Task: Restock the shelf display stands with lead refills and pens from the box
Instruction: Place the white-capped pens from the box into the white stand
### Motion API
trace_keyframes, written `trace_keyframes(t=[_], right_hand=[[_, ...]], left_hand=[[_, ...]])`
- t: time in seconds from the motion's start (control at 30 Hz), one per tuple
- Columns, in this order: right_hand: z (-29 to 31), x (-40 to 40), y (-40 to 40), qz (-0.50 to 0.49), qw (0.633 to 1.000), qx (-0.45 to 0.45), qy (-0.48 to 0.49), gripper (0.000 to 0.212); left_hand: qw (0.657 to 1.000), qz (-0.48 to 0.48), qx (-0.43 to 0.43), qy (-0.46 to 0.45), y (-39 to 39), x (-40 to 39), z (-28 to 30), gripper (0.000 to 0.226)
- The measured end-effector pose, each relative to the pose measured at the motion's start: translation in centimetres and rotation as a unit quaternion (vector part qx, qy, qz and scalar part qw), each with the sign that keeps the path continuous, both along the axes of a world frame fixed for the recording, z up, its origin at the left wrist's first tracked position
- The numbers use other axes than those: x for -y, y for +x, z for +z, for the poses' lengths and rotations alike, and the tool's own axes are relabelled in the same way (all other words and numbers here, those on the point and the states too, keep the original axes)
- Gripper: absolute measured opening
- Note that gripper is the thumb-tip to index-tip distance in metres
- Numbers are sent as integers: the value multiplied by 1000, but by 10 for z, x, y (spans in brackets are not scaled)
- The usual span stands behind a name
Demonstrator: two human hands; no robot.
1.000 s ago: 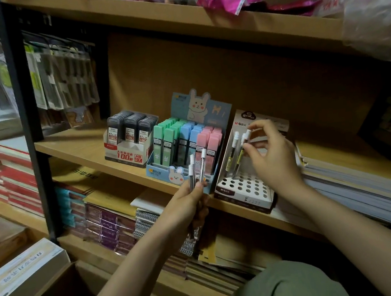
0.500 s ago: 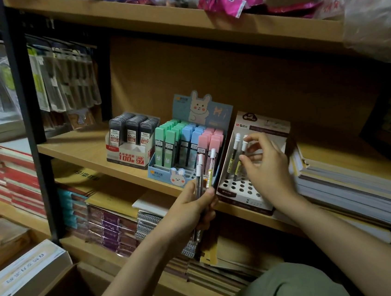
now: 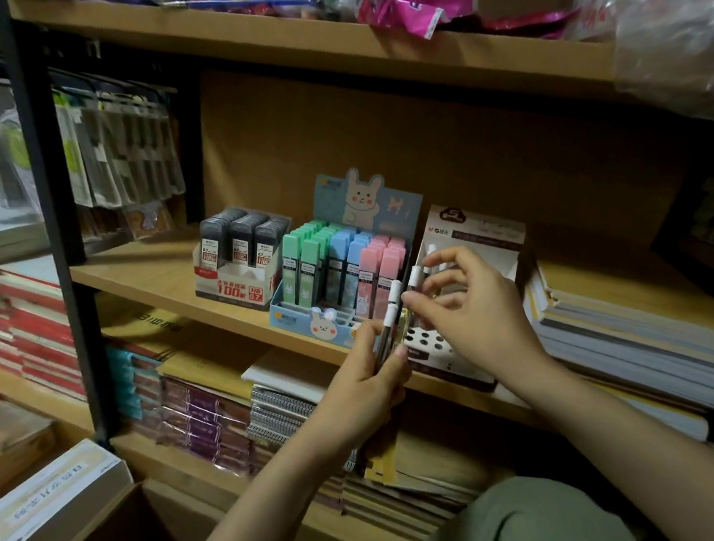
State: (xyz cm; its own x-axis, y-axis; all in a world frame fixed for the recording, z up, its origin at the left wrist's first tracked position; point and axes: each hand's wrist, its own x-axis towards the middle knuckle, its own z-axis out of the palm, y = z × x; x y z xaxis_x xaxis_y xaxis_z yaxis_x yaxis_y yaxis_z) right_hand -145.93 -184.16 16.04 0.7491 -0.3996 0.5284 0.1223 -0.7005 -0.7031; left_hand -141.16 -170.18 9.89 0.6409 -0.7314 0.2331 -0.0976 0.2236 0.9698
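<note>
Now: pens meet at the pen stand

Just in front of the pen stand (image 3: 455, 339), the left hand (image 3: 365, 384) grips a small bundle of white-capped pens (image 3: 390, 328). The right hand (image 3: 479, 314) pinches one pen's cap (image 3: 413, 277) above that stand's holes. Pastel lead refills (image 3: 341, 267) stand left of it.

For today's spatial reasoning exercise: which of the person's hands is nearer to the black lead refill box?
Left. The left hand, gripping pens, is below and right of the black lead refill box; the right hand is farther right, over the pen stand.
</note>
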Motion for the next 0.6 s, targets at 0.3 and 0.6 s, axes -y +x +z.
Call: trace_keyframes(t=[0.3, 0.6], right_hand=[[-16, -7, -13, 13, 998, 26, 53, 32], [53, 55, -21, -59, 993, 73, -73, 33]], left_hand=[[992, 68, 96, 38, -5, 6, -11, 18], [996, 64, 11, 61, 12, 3, -17, 12]])
